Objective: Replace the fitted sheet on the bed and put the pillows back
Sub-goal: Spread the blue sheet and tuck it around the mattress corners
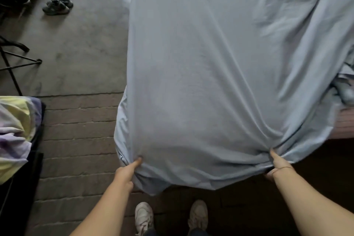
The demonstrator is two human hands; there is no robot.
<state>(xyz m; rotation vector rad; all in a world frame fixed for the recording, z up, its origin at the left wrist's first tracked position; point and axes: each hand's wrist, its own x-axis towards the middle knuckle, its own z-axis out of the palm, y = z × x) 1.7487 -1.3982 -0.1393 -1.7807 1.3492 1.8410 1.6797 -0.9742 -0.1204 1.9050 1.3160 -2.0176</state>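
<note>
- Your left hand (127, 170), at about 7 o'clock, pinches a bunched fold of the fitted sheet (201, 82), thumb on top and fingers curled beneath. Your right hand (278, 165), at 5 o'clock, grips the same near edge the same way.
- The sheet drapes over the bed toward 12 o'clock, and its near edge hangs free between your hands, above your shoes (143, 216).
- Both grips are small pinches of smooth cloth, so a hard tug could probably slip it from your fingers.
- The sheet is rumpled at 2 o'clock and the mattress (344, 124) shows bare at 3 o'clock. An uneven pull may seat that side crooked.
- The hanging edge is near your feet, so you could tread on it.
- The fabric is thin, soft and pale blue with a slight sheen, and tension creases fan out from each hand.
- Rough brick floor (76, 140) lies under you. At 9 o'clock sits a crumpled multicoloured bundle (13, 130), and I cannot tell if it is a pillow.
</note>
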